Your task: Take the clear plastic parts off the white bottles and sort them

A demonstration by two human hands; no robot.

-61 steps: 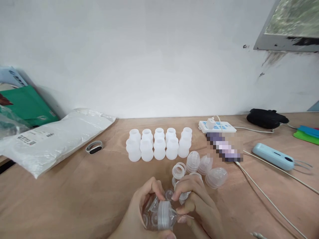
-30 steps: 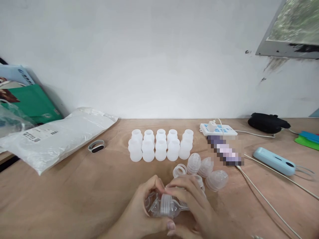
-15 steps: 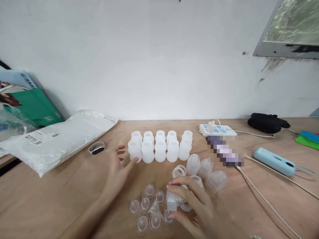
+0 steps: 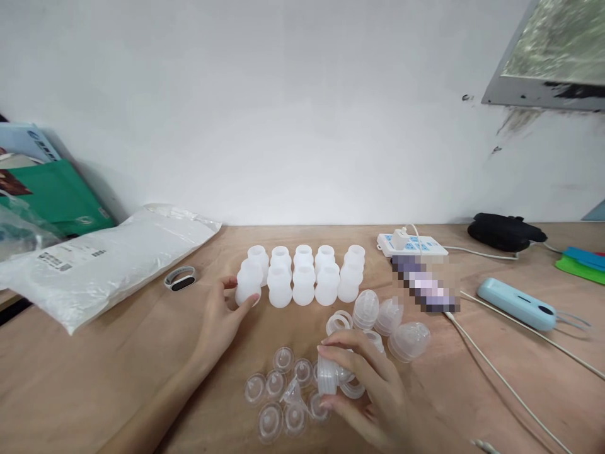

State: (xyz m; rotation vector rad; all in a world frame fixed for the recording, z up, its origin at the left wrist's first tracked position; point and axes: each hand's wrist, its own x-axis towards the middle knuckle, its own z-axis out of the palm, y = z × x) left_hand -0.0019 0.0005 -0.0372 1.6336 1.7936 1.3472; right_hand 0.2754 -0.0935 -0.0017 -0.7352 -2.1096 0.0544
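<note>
My left hand (image 4: 222, 325) is closed round the front-left white baby bottle (image 4: 247, 284), thumb in front and fingers at its far left side. The bottle stands on the table at the end of two rows of open-topped white bottles (image 4: 303, 284). Between the thumb and fingers of my right hand (image 4: 373, 391) is a clear ridged screw ring (image 4: 326, 374), turned on its side. Something clear beside the ring is partly hidden by my fingers. Several clear bottle nipples (image 4: 270, 422) lie left of my right hand. Beyond that hand are more rings (image 4: 339, 323) and clear domed caps (image 4: 367, 309).
A white plastic parcel (image 4: 113, 252) and a wristband (image 4: 180, 279) lie at the left. Toward the right are a power strip (image 4: 425, 246), a blurred phone (image 4: 423, 284), a light-blue device (image 4: 517, 304), a black pouch (image 4: 508, 231) and trailing cables.
My left hand has closed on the front-left bottle, which has shifted slightly left, away from its neighbour. My right hand still holds the screw ring in nearly the same place.
</note>
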